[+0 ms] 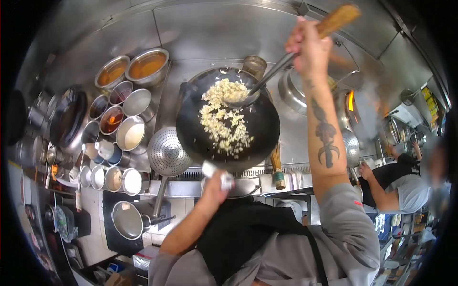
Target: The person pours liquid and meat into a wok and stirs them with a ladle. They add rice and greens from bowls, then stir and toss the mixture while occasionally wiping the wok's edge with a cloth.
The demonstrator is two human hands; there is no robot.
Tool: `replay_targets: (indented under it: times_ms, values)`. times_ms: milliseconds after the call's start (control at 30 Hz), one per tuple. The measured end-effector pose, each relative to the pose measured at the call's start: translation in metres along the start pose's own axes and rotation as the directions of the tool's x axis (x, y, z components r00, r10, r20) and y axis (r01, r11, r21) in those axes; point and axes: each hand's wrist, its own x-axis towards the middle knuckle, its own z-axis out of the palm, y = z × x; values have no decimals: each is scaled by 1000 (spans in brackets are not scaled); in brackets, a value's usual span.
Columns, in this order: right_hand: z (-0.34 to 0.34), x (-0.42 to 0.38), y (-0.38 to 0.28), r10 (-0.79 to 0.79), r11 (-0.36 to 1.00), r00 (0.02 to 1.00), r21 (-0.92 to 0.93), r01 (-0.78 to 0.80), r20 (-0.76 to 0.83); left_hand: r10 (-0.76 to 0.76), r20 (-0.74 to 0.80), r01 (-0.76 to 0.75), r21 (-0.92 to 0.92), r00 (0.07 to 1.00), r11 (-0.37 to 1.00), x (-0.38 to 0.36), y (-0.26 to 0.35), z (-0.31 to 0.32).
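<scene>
A large black wok (262, 128) holds pale chopped food (222, 117), spread from its upper middle to the lower part. My right hand (310, 45) is wrapped round the wooden-ended handle of a metal ladle (245, 98), raised above and to the right of the wok. The ladle's bowl rests among the food at the wok's upper right. My left hand (218, 187) is closed on a white cloth (213, 171) at the wok's near edge. The cloth covers whatever part of the rim or handle lies beneath it.
Left of the wok lie a perforated strainer (168, 151), two bowls of amber liquid (147, 65) and several sauce and seasoning containers (131, 133). A brush (278, 174) stands right of the wok. Flame (351, 101) shows farther right, near a co-worker (403, 188).
</scene>
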Motion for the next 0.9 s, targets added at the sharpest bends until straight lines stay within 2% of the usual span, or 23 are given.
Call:
replay_targets:
  times_ms: [33,67,100,133,200,233,267,300,367,467,500,533,567,600,667,700,800,833,900]
  values:
    - [-2,-2,-3,-4,1000,1000,14,5,-6,45,48,-46,12,998,999,10,20,15]
    - [-1,-5,-8,-19,999,1000,29,19,-12,77,24,-78,62,997,995,29,33,25]
    - [-2,-11,6,-19,1000,999,-23,19,-34,84,65,-92,139,994,986,58,40,22]
    - [-7,-20,36,-21,997,998,-75,17,-55,104,79,-114,143,991,983,79,44,22]
    - [-22,-40,128,26,980,999,-197,-20,30,78,24,-81,204,997,976,98,47,26]
    - [-31,-45,161,148,960,989,-240,-146,-11,83,19,-85,188,996,979,91,45,30]
    - [-25,-47,170,265,924,962,-272,-271,-60,91,12,-92,178,996,980,74,44,33]
    - [-25,-37,173,199,958,976,-191,-212,-83,108,15,-109,164,994,980,63,48,39]
    - [-13,-33,138,108,993,981,-32,-114,-159,155,5,-152,218,988,964,51,51,19]
    - [-13,-38,131,92,996,995,8,-92,-33,154,-33,-141,251,988,958,31,55,-44]
    - [-16,-43,160,156,983,988,-105,-154,16,216,37,-217,294,976,931,19,58,-63]
    - [-20,-46,189,224,954,973,-218,-206,59,311,73,-315,374,948,872,8,61,-76]
    - [-16,-34,188,287,932,958,-225,-284,-18,478,37,-418,548,878,725,11,60,-99]
    - [-12,-21,183,247,929,969,-276,-246,-32,640,40,-480,698,768,532,19,60,-117]
    - [-6,-7,165,178,907,982,-376,-190,-67,760,153,-443,876,631,190,4,61,-139]
    - [-3,-10,152,128,949,990,-283,-137,-53,795,228,-391,920,562,13,2,62,-144]
    - [-19,-27,210,88,978,996,-188,-87,0,702,94,5,990,706,-138,-11,55,-138]
    - [-12,-30,214,202,957,979,-209,-199,-10,690,125,54,971,713,-232,-10,54,-134]
    - [4,-13,191,204,930,979,-309,-200,-17,701,132,104,953,701,-284,-6,54,-129]
